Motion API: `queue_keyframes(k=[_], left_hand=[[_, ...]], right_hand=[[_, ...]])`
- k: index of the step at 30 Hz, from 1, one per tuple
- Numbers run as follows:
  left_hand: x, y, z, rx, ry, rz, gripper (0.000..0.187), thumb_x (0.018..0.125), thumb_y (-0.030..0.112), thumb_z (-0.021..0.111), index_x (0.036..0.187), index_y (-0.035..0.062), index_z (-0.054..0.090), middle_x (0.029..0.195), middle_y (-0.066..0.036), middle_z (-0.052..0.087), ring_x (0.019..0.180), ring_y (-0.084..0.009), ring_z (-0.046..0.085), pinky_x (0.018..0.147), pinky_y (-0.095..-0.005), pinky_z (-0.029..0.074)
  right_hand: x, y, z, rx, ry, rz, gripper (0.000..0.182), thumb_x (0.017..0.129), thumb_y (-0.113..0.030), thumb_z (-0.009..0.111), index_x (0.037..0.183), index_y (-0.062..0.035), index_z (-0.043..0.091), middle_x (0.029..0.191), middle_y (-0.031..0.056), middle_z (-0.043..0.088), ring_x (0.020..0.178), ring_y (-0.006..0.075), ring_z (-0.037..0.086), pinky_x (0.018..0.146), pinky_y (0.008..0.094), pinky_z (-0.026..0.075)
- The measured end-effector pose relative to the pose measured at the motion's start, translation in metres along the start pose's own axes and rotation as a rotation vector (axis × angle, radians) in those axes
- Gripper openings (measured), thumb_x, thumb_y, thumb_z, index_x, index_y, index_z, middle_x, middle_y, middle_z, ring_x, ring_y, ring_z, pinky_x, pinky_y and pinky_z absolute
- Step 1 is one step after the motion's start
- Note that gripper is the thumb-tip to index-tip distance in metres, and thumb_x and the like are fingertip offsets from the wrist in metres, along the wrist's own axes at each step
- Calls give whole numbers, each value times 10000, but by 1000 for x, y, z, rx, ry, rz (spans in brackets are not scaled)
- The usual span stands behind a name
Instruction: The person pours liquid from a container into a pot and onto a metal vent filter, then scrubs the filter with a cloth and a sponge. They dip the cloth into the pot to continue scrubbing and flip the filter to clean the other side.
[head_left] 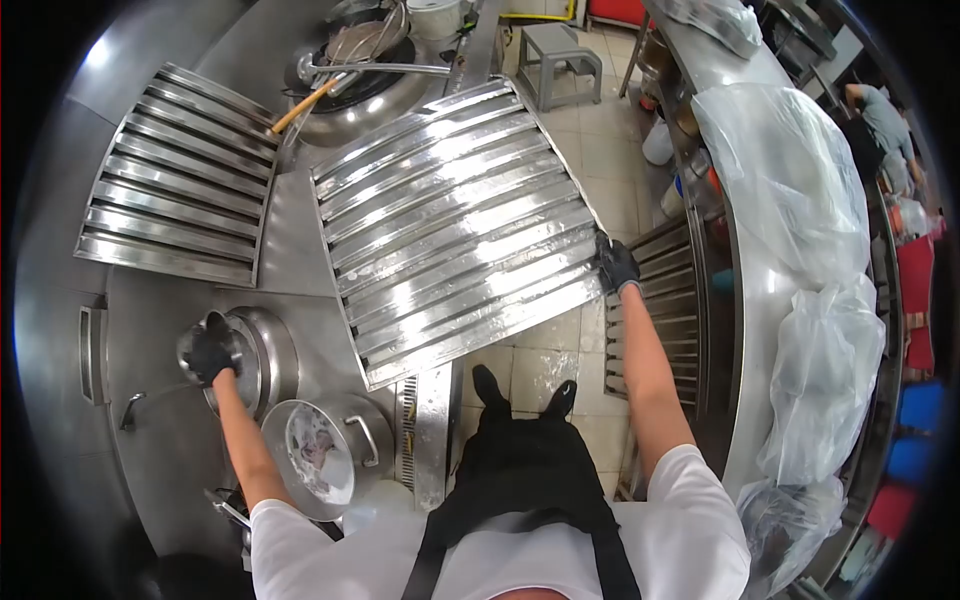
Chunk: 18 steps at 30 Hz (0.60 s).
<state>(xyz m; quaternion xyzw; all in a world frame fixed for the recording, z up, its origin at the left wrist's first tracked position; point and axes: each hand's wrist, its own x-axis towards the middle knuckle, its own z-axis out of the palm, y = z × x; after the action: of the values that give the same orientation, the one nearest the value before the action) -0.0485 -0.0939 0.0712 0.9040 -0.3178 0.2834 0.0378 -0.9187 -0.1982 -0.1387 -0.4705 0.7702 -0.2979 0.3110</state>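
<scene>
The ridged metal panel [455, 235] extends leftward from your right hand [618, 265], the nearer, closed on its edge; your left hand [211, 358] curls on a metal bowl [216, 325].

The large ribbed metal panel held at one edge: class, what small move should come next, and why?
Probably lift the metal scoop from the pot toward the ribbed metal panel. The left hand seems to hold the scoop at the pot's mouth, the right hand grips the panel's edge, and the panel looks wet.
</scene>
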Motion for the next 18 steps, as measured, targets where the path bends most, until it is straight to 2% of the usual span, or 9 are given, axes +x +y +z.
queue_keyframes(k=[3,5,7,9,10,11,13,14,18], left_hand=[[-43,44,9,344,-215,271,599,893,482,491,1365,113,500,1321,-227,526,1151,-436,523,912,-582,424],[-104,116,-23,363,-437,343,631,881,500,505,1363,91,501,1408,-252,450,1265,-511,423,994,-624,377],[-152,163,0,94,-842,433,778,796,577,580,1378,70,474,1445,-266,401,1280,-375,483,1049,-462,407],[-223,175,202,-159,-795,221,900,801,619,577,1406,-18,380,1391,-272,465,1322,-382,440,1077,-433,376],[-231,208,83,-279,-961,-153,898,801,709,547,1313,-27,503,1193,-240,627,1105,-335,618,890,-428,499],[-229,202,89,-284,-964,-139,898,801,709,547,1313,-27,503,1193,-240,627,1105,-335,618,890,-428,499],[-206,186,127,-1031,-1544,-408,826,789,770,526,1083,11,669,881,-155,706,734,-226,656,610,-371,499],[-210,198,94,-1055,-1407,-339,742,775,769,556,838,47,712,644,-58,647,519,-149,523,465,-323,387],[-198,229,-40,-1091,-1334,72,607,841,614,615,1018,40,708,866,-60,699,734,-162,611,662,-305,461]], right_hand=[[12,-5,-2,93,-226,67,568,901,-580,498,968,-38,652,792,179,658,721,325,639,679,428,477],[27,42,25,66,-122,-268,637,910,-611,469,941,-3,657,759,194,640,686,312,618,671,421,467],[10,43,25,89,-92,-349,707,916,-643,441,905,27,665,731,218,625,665,307,601,665,417,459],[-20,24,13,56,-120,-88,741,913,-673,416,864,22,670,741,258,617,707,344,603,676,423,456],[-37,8,-1,74,-171,132,756,913,-685,400,846,16,673,760,283,617,741,382,608,687,432,455],[-54,9,-5,63,-97,60,758,923,-673,386,836,27,663,794,302,619,805,449,603,721,465,450],[-78,42,-2,86,21,68,761,931,-666,361,855,25,671,832,306,628,867,492,583,761,486,447],[-88,47,-11,94,44,83,761,931,-666,361,855,25,671,832,306,628,867,492,583,761,486,447],[-144,136,-26,7,-15,224,591,967,-554,417,973,-21,672,731,222,629,703,358,609,679,436,447]])
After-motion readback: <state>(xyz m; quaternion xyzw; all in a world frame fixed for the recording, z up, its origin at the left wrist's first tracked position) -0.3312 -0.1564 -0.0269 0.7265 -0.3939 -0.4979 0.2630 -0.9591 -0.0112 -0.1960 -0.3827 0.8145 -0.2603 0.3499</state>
